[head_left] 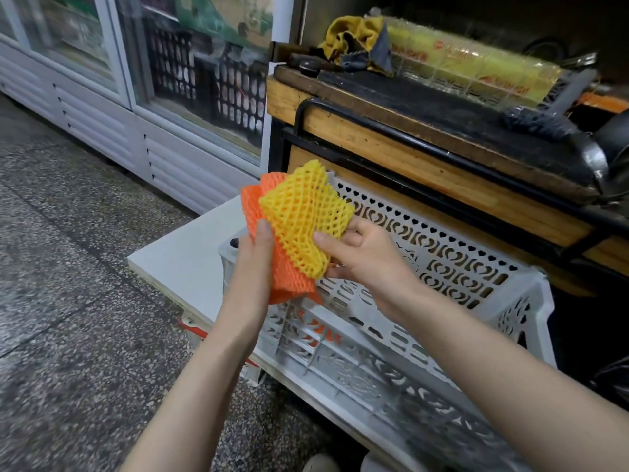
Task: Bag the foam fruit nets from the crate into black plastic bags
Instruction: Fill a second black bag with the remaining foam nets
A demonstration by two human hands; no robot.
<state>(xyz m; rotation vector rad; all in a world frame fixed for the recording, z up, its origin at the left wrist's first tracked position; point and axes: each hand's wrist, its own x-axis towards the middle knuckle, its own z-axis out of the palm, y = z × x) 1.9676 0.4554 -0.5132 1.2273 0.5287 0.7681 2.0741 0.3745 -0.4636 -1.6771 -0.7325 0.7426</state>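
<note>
Curling its fingers round the orange net point(287, 286) from 9 o'clock, the left hand point(253, 264) holds it above the crate point(442, 267); the right hand point(364, 260) pinches the yellow net point(306, 216) from 3 o'clock. A loose pinch could drop them into the crate (no bag is visible).

I'm seeing a speckled stone floor point(68, 267) running up to a white display cooler point(102, 127) on my left, with black lattice crates point(238, 86) showing dimly in its glass. On the right there's a worn wooden tabletop point(425, 110) above a black metal rail point(408, 139). A yellow cloth point(347, 34) lies crumpled at its far end, touching a long yellowish roll point(476, 63) in clear wrap.
</note>
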